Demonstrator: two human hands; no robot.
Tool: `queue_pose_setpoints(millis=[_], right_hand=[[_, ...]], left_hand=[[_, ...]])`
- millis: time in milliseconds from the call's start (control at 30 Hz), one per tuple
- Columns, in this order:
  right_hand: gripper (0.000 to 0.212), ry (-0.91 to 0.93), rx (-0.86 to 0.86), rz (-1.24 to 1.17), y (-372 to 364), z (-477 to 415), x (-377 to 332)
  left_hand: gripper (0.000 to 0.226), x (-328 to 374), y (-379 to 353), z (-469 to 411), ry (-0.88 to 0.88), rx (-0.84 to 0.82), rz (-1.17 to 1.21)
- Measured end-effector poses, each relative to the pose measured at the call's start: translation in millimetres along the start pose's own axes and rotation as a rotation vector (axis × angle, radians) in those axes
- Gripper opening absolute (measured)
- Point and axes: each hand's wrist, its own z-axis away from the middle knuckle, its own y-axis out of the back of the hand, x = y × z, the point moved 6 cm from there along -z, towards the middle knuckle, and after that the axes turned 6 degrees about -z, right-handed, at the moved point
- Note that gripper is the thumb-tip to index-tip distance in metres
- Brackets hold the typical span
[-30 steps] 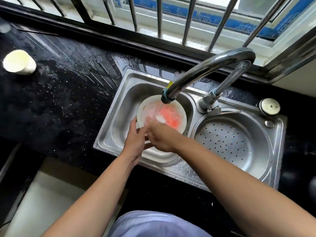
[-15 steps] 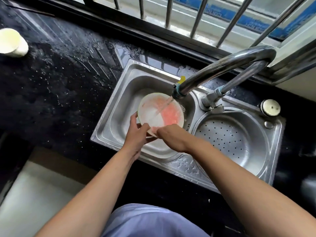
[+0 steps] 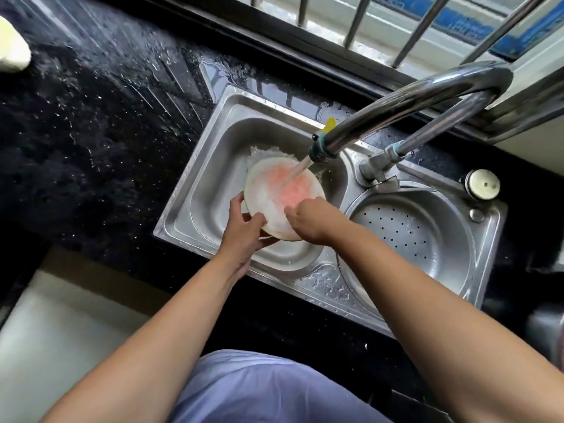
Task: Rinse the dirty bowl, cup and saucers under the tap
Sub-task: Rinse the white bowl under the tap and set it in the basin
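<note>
Head view: below the tap point(image 3: 396, 108), your left hand point(image 3: 244, 230) grips the saucer point(image 3: 268, 193); right hand point(image 3: 311, 221) grip unclear. Keep the stain point(image 3: 293, 187) under the tap.

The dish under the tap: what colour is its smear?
Pinkish red, on a white dish; the head view shows it.

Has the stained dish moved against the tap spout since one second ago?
Yes. The stained dish has shifted left: earlier it sat straight below the tap spout, now the spout hangs over its upper right edge.
</note>
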Motion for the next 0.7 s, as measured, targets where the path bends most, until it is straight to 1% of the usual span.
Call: queue_pose_setpoints(millis=[33, 67, 167, 233, 300, 367, 400, 467, 533, 600, 667, 700], right_hand=[[0.033, -0.001, 0.035, 0.005, 2, -3, -4], [0.032, 0.023, 0.048, -0.042, 0, -5, -11], [0.031, 0.161, 0.020, -0.202, -12, 0, -38], [0.029, 0.152, -0.005, -0.246, -20, 3, -35], [0.030, 0.052, -0.026, -0.154, -27, 2, -17], [0.024, -0.072, 0.030, -0.060, -22, -2, -2], [0.019, -0.099, 0.067, -0.023, -19, -4, 0], [0.024, -0.017, 0.112, -0.031, -16, -9, -14], [0.024, 0.119, 0.065, -0.140, -18, -6, -34], [0.028, 0.194, -0.010, -0.166, -22, 3, -39], [0.031, 0.159, -0.043, -0.124, -29, 10, -23], [0.029, 0.111, -0.034, -0.068, -29, 10, -14]], left_hand=[[0.067, -3, -1, 1, 0.002, -0.006, 0.002], [0.067, -5, -3, 2, 0.003, -0.013, 0.013], [0.060, -6, -5, 3, -0.015, -0.011, 0.039], [0.062, -7, -1, 2, 0.008, 0.013, 0.063], [0.064, -11, 3, 2, 0.044, 0.017, 0.085], [0.067, -15, 4, 1, 0.056, 0.009, 0.084], [0.069, -16, 2, 1, 0.055, 0.007, 0.077], [0.073, -15, -2, 3, 0.050, 0.011, 0.078], [0.067, -13, -5, 3, 0.051, 0.012, 0.101], [0.061, -9, -4, 2, 0.063, 0.012, 0.131], [0.071, -10, 0, 1, 0.081, 0.012, 0.142], [0.075, -12, 2, 1, 0.085, 0.010, 0.138]])
